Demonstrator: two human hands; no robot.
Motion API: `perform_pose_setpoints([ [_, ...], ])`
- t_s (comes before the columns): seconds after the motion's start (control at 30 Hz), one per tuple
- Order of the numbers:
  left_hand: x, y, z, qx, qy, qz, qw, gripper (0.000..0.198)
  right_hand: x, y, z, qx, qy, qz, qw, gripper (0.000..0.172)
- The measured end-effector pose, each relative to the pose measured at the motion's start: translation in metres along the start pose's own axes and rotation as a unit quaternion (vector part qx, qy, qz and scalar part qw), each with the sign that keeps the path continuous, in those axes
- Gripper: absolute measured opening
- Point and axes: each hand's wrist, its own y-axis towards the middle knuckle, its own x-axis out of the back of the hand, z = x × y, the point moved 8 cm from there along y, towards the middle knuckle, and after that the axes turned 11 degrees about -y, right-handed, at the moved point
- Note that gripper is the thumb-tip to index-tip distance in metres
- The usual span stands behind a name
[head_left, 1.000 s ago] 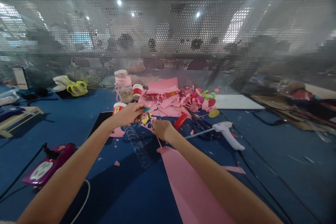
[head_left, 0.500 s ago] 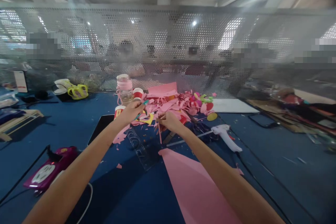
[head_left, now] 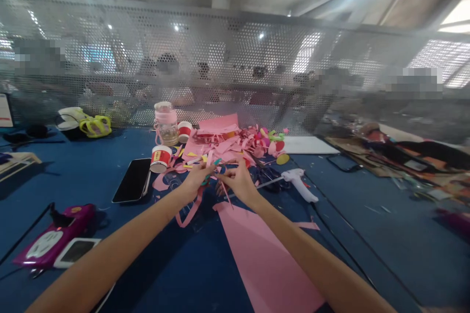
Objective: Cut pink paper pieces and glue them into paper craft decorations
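Note:
My left hand (head_left: 196, 179) is closed on a teal-tipped tool, and a pink paper strip (head_left: 189, 210) curls down from it. My right hand (head_left: 238, 181) pinches a thin pink strip right beside the left hand. Both hands meet above the blue table (head_left: 367, 234). A large pink paper sheet (head_left: 264, 259) lies under my right forearm. Just beyond the hands is a heap of pink paper scraps (head_left: 223, 142).
A black phone (head_left: 132, 186) and a red-and-white paper cup (head_left: 160, 158) lie to the left, with a pink bottle (head_left: 165, 123) behind. A white glue gun (head_left: 298, 182) is to the right. A magenta power strip (head_left: 51, 240) sits at near left. A perforated metal screen (head_left: 235, 68) backs the table.
Both hands pulled back from the scrap heap toward me and came together. A pink strip now hangs from the left hand. The view has shifted right.

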Motion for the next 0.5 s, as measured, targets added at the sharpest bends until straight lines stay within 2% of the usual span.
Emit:
perform_pose_setpoints([
  [0.13,0.011,0.003,-0.002,-0.009,-0.056,-0.041,0.998,0.034,-0.002,-0.01,-0.004,-0.015,0.05,0.019,0.998,0.054],
  [0.27,0.014,0.005,-0.004,-0.005,-0.078,-0.047,0.996,0.035,0.0,-0.018,0.0,-0.003,0.073,0.028,0.997,0.055],
  [0.37,0.01,0.003,0.0,-0.007,-0.068,-0.046,0.997,0.037,0.01,-0.022,-0.002,0.013,0.075,-0.005,0.997,0.052],
  [0.5,0.001,0.004,0.01,-0.019,-0.019,-0.062,0.998,0.033,0.036,-0.026,-0.009,0.027,0.072,-0.069,0.995,0.05],
])
